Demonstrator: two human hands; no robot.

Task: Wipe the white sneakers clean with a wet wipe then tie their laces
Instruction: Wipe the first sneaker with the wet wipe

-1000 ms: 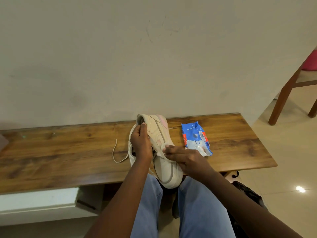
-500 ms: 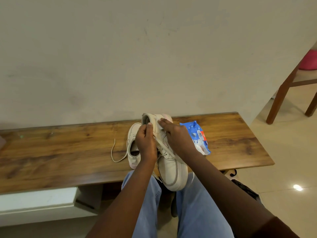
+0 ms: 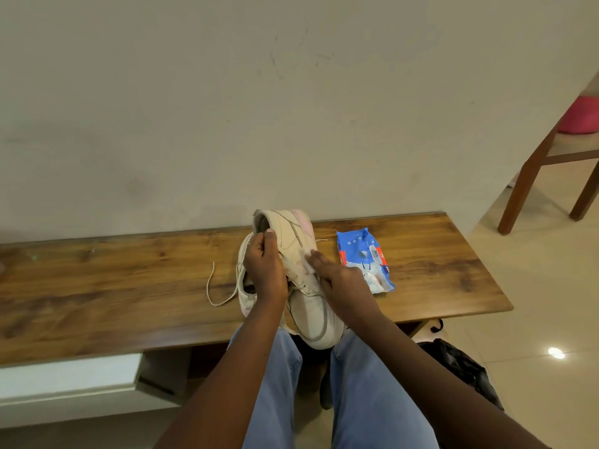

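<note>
A white sneaker (image 3: pixel 311 312) with a pink heel patch is tilted on its side, toe toward me, over the front edge of the wooden bench (image 3: pixel 113 286). My left hand (image 3: pixel 264 268) grips it at the collar. My right hand (image 3: pixel 337 277) presses a white wet wipe (image 3: pixel 306 267) against its side with fairly straight fingers. The second white sneaker (image 3: pixel 243 286) lies on the bench behind my left hand, mostly hidden, its loose lace (image 3: pixel 214 290) trailing left.
A blue wet-wipe pack (image 3: pixel 364 259) lies on the bench right of the shoes. The wall stands right behind the bench. A wooden chair (image 3: pixel 531 176) and a pink object (image 3: pixel 580 116) are at far right. A dark bag (image 3: pixel 463 364) sits on the floor by my right leg.
My right hand with the wipe slid from the heel end down along the sneaker's side toward me. My left hand kept its grip on the collar.
</note>
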